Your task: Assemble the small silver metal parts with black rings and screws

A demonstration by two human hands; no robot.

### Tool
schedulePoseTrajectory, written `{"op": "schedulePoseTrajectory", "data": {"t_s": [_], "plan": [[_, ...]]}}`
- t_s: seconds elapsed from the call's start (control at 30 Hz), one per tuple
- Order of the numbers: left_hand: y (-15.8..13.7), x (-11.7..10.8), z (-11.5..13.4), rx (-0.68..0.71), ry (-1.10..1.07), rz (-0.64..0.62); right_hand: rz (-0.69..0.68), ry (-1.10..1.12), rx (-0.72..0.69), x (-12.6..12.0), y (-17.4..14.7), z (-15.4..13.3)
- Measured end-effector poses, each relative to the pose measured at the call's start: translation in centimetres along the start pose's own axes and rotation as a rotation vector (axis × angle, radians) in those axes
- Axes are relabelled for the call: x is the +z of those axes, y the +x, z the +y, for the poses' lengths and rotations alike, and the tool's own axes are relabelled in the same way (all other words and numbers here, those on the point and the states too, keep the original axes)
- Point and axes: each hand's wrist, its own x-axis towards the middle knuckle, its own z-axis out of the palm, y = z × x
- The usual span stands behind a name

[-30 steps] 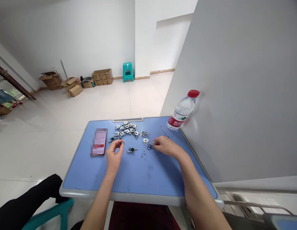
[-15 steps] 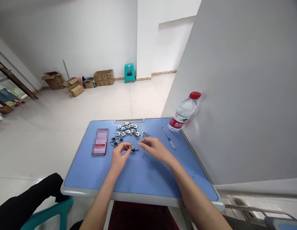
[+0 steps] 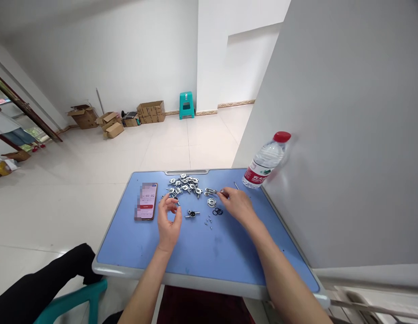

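My left hand (image 3: 168, 222) hovers over the table with its fingers apart and nothing in them. Just right of it, a small metal fitting with a black centre (image 3: 192, 214) lies alone on the blue tabletop. My right hand (image 3: 238, 204) pinches the end of a U-shaped metal piece (image 3: 210, 192) beside a similar one. Below those are oval metal plates (image 3: 212, 203), black rubber rings (image 3: 217, 211) and several small screws (image 3: 209, 221). A pile of metal fittings (image 3: 185, 183) lies farther back. Behind my right hand, only the shaft of a screwdriver (image 3: 236, 185) shows.
A phone (image 3: 148, 201) with a lit screen lies on the left of the blue table (image 3: 128, 252). A red-capped water bottle (image 3: 265, 161) stands back right against the grey panel. Cardboard boxes (image 3: 150, 112) and a green stool (image 3: 186, 105) line the far wall. A person's black-clad leg (image 3: 43, 274) is at lower left.
My left hand has let go of the metal fitting, which now rests on the table, and has opened. My right hand has moved right to the U-shaped pieces. The view has shifted slightly.
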Motion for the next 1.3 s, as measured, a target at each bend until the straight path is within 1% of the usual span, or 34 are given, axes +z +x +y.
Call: {"op": "schedulePoseTrajectory", "data": {"t_s": [0.03, 0.07, 0.1, 0.13, 0.23, 0.3, 0.43, 0.53, 0.6, 0.7, 0.77, 0.83, 0.93, 0.97, 1.0, 1.07, 1.17, 1.3], "plan": [[0.0, -0.1, 0.0, 0.012, -0.014, 0.042, -0.03, -0.056, 0.002, -0.1, 0.1, 0.3], [0.1, -0.3, 0.0, 0.023, -0.007, 0.052, -0.054, -0.101, 0.004, -0.1, 0.2, 0.5], [0.2, -0.4, 0.1, 0.029, 0.018, 0.027, -0.076, -0.136, 0.003, -0.1, 0.2, 0.6], [0.2, -0.4, 0.1, 0.031, 0.056, -0.03, -0.092, -0.162, 0.002, 0.0, 0.3, 0.5], [0.2, -0.2, 0.1, 0.048, 0.202, -0.279, -0.098, -0.211, 0.014, 0.4, 0.5, 0.0], [0.1, 0.1, 0.1, 0.088, 0.305, -0.403, -0.09, -0.229, 0.015, 0.7, 0.7, -0.2], [-0.3, 0.8, -0.6, 0.168, 0.482, -0.533, -0.072, -0.219, 0.007, 0.8, 1.1, -0.2], [-0.4, 1.0, -1.0, 0.179, 0.544, -0.581, -0.027, -0.169, 0.014, 0.5, 0.9, 0.0], [-0.5, 1.0, -1.1, 0.187, 0.56, -0.578, 0.003, -0.134, 0.018, 0.3, 0.7, 0.1], [-0.3, 0.6, -0.8, 0.233, 0.569, -0.561, 0.04, -0.094, 0.001, 0.3, 0.4, 0.2], [0.0, 0.0, -0.7, 0.249, 0.577, -0.512, 0.07, -0.068, -0.029, 0.3, 0.3, 0.2], [0.5, -0.8, -1.0, 0.218, 0.6, -0.394, 0.098, -0.047, -0.051, 0.4, 0.3, 0.3], [1.2, -2.0, -2.1, 0.118, 0.654, -0.161, 0.115, -0.037, -0.055, 0.4, 0.3, 0.3], [1.4, -2.4, -2.5, 0.093, 0.667, -0.111, 0.109, -0.04, -0.05, 0.3, 0.3, 0.2], [1.6, -2.6, -3.0, 0.078, 0.669, -0.094, 0.102, -0.045, -0.044, 0.3, 0.2, 0.2], [2.0, -2.9, -3.6, 0.051, 0.653, -0.087, 0.086, -0.051, -0.041, 0.3, 0.2, 0.0], [2.7, -2.8, -3.9, 0.01, 0.625, -0.111, 0.073, -0.041, -0.054, 0.4, 0.1, -0.1], [3.5, -1.8, -3.8, -0.006, 0.658, -0.218, 0.061, -0.027, -0.082, 0.5, 0.0, -0.3]]}}
